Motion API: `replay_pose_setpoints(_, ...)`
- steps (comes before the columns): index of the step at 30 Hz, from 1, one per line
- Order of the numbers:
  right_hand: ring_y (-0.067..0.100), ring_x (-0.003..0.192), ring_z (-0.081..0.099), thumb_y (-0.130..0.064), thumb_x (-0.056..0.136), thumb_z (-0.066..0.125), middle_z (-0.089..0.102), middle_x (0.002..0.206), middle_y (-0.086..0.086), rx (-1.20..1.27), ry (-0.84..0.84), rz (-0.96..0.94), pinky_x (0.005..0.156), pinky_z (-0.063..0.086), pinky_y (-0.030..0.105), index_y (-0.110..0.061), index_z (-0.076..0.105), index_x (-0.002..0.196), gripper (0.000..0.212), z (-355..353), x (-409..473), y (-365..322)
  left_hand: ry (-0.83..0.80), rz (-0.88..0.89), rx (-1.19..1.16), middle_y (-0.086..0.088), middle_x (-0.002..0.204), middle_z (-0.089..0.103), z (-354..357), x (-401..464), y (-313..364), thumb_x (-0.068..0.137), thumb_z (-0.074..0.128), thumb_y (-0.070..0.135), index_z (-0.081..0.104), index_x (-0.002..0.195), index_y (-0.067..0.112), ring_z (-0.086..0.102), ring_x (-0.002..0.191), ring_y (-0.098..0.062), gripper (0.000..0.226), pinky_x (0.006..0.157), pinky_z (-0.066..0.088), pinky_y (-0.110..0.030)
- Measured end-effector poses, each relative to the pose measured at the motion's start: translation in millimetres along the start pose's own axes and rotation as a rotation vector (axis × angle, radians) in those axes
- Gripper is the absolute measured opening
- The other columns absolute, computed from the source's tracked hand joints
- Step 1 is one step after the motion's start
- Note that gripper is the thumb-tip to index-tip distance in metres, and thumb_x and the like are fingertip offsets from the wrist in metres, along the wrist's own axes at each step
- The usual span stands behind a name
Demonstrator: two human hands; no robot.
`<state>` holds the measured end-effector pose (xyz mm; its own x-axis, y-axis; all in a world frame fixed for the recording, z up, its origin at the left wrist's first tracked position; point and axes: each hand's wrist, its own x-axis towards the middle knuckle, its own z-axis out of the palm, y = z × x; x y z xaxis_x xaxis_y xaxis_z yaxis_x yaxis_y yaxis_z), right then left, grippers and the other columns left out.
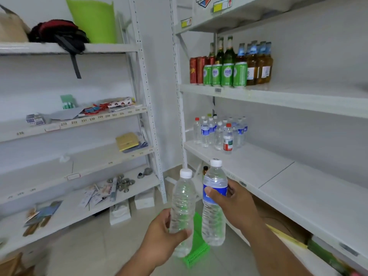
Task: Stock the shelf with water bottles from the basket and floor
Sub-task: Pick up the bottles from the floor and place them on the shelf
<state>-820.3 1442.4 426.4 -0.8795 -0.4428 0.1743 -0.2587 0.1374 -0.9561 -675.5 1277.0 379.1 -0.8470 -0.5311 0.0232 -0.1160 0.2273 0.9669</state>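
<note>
My left hand (pixel 161 234) grips a clear unlabelled water bottle (pixel 183 200) with a white cap, held upright. A second bottle with a blue label (pixel 214 216) stands upright in the grip of my right hand (pixel 237 206), just right of the first. Both bottles hang in the air in front of the white shelf (pixel 278 176) on the right. Several water bottles (pixel 219 132) stand grouped at that shelf's back left. Below my hands, a green basket (pixel 197 250) sits on the floor, partly hidden by the bottles.
Cans and glass bottles (pixel 229 66) fill the shelf above. A left rack (pixel 79 120) holds papers, small parts and a bag. White boxes (pixel 119 214) lie on the floor under it. Cardboard and packets (pixel 288 236) sit beneath the right shelf.
</note>
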Motion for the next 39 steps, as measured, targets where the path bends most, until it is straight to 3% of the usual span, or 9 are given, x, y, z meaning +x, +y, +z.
replay_pose_setpoints(3, 0.001, 0.088, 0.069, -0.057, 0.071, 0.076, 0.073, 0.096, -0.018, 0.001, 0.01, 0.01, 0.082, 0.055, 0.031, -0.037, 0.07, 0.104, 0.039, 5, 37, 5, 0.005, -0.034, 0.001, 0.001, 0.097, 0.077, -5, 31, 7, 0.072, 0.084, 0.005, 0.068, 0.104, 0.015, 0.072, 0.093, -0.018, 0.037, 0.083, 0.058, -0.029)
replay_pose_setpoints(8, -0.008, 0.079, 0.067, -0.041, 0.08, 0.078, 0.074, 0.09, -0.019, 0.033, -0.009, 0.03, 0.072, 0.048, 0.021, -0.034, 0.072, 0.103, 0.025, 15, 87, 0, 0.045, -0.079, -0.017, 0.0, 0.092, 0.077, -12, 79, 13, 0.072, 0.084, 0.003, 0.067, 0.103, 0.016, 0.073, 0.088, -0.018, 0.037, 0.076, 0.057, -0.026)
replay_pose_setpoints(13, 0.001, 0.081, 0.068, -0.043, 0.077, 0.079, 0.074, 0.089, -0.014, 0.01, 0.027, 0.05, 0.072, 0.05, 0.024, -0.032, 0.072, 0.1, 0.025, 33, 124, 1, 0.02, -0.087, -0.013, 0.005, 0.092, 0.077, -19, 125, 12, 0.072, 0.084, 0.006, 0.067, 0.102, 0.019, 0.073, 0.085, -0.011, 0.037, 0.072, 0.054, -0.022)
replay_pose_setpoints(18, 0.009, 0.082, 0.068, -0.039, 0.079, 0.08, 0.073, 0.09, -0.012, -0.006, 0.077, 0.076, 0.07, 0.05, 0.023, -0.032, 0.072, 0.102, 0.026, 58, 158, 3, -0.055, -0.069, 0.01, 0.012, 0.095, 0.076, -36, 181, 0, 0.072, 0.086, 0.014, 0.067, 0.104, 0.028, 0.071, 0.088, -0.003, 0.04, 0.074, 0.054, -0.02)
replay_pose_setpoints(23, 0.008, 0.076, 0.068, -0.036, 0.079, 0.08, 0.074, 0.085, -0.012, -0.022, 0.171, 0.082, 0.068, 0.052, 0.022, -0.035, 0.074, 0.096, 0.018, 93, 189, 2, -0.157, -0.028, 0.025, 0.014, 0.096, 0.075, -64, 243, -13, 0.072, 0.086, 0.021, 0.066, 0.106, 0.032, 0.069, 0.085, 0.003, 0.041, 0.07, 0.053, -0.014)
replay_pose_setpoints(26, 0.004, 0.072, 0.068, -0.036, 0.08, 0.079, 0.074, 0.088, -0.01, -0.014, 0.23, 0.112, 0.064, 0.049, 0.018, -0.033, 0.074, 0.098, 0.019, 116, 205, 1, -0.219, 0.003, 0.045, 0.015, 0.098, 0.074, -82, 280, -20, 0.069, 0.087, 0.024, 0.066, 0.107, 0.034, 0.069, 0.09, 0.0, 0.045, 0.078, 0.054, -0.022)
replay_pose_setpoints(29, 0.001, 0.068, 0.067, -0.037, 0.08, 0.079, 0.073, 0.086, -0.009, -0.038, 0.286, 0.133, 0.057, 0.045, 0.012, -0.033, 0.074, 0.097, 0.019, 136, 218, 1, -0.28, 0.022, 0.042, 0.016, 0.095, 0.074, -96, 309, -27, 0.07, 0.087, 0.02, 0.065, 0.104, 0.035, 0.066, 0.083, 0.009, 0.043, 0.071, 0.05, -0.014)
replay_pose_setpoints(33, 0.005, 0.075, 0.07, -0.038, 0.08, 0.078, 0.075, 0.085, -0.011, -0.062, 0.339, 0.165, 0.067, 0.051, 0.024, -0.031, 0.075, 0.097, 0.019, 150, 240, 7, -0.366, 0.049, 0.052, 0.016, 0.097, 0.074, -102, 345, -35, 0.071, 0.086, 0.019, 0.065, 0.105, 0.034, 0.065, 0.084, 0.01, 0.043, 0.066, 0.047, -0.007)
replay_pose_setpoints(39, 0.006, 0.075, 0.07, -0.035, 0.081, 0.078, 0.075, 0.083, -0.012, -0.082, 0.382, 0.186, 0.069, 0.052, 0.025, -0.032, 0.075, 0.094, 0.013, 147, 282, 29, -0.409, 0.03, 0.049, 0.012, 0.094, 0.076, -81, 402, -46, 0.071, 0.084, 0.011, 0.067, 0.099, 0.031, 0.07, 0.081, 0.003, 0.039, 0.074, 0.051, -0.019)
